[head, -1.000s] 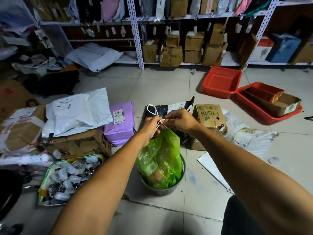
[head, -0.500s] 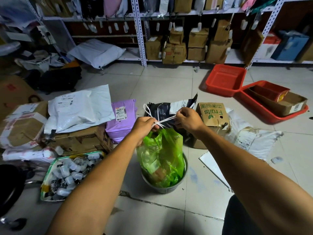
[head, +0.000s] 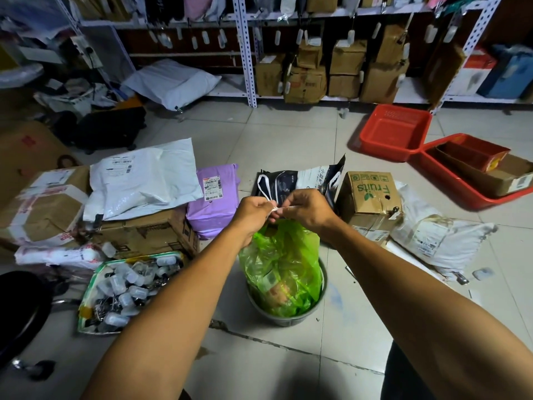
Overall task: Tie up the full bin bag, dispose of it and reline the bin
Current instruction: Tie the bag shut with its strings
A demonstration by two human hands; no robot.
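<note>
- Tying off the bag is the step in hand: the green bin bag sits in the round grey bin on the tiled floor, its neck gathered up above the rim
- The left hand and right hand meet just above the bag's mouth, each with fingers curled and pinching an end of the white drawstring, which runs taut and short between them
- A loop of the same white cord stands up behind the left hand, so by my reading the knot is formed or half formed but not yet proven tight
- The bag looks full, with packaging showing through the thin plastic, and its lower part is seated in the bin, so disposal and relining are both yet to come
- Next move, as I judge it: draw the two ends apart to cinch the knot, then shift the grip to the gathered neck and lift straight up out of the bin
- No spare liner can be picked out among the parcels and the fruits box nearby
</note>
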